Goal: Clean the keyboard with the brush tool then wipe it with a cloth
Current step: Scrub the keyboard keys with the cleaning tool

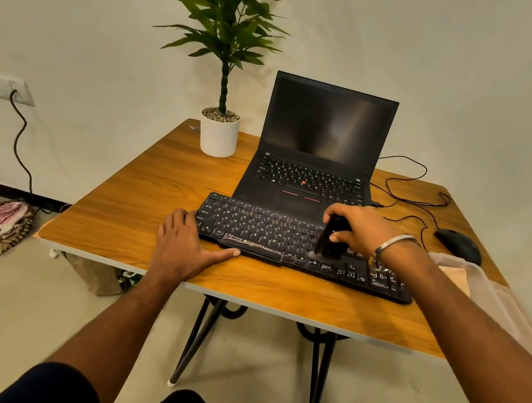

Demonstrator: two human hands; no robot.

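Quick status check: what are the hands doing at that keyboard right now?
Right hand gripping brush tool, bristles on keyboard lower rows. Left hand flat, steadying its left end. Nothing blocking.

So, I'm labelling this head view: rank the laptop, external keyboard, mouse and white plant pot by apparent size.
1. laptop
2. keyboard, nearer the camera, so close to it
3. white plant pot
4. mouse

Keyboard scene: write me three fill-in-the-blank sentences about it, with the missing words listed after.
1. The right hand holds the brush tool with its bristles on the ____.
2. The left hand rests flat at the keyboard's ____ end.
3. Behind the keyboard stands an open ____.
4. The white pot holds a green ____.

Missing words: keyboard; left; laptop; plant
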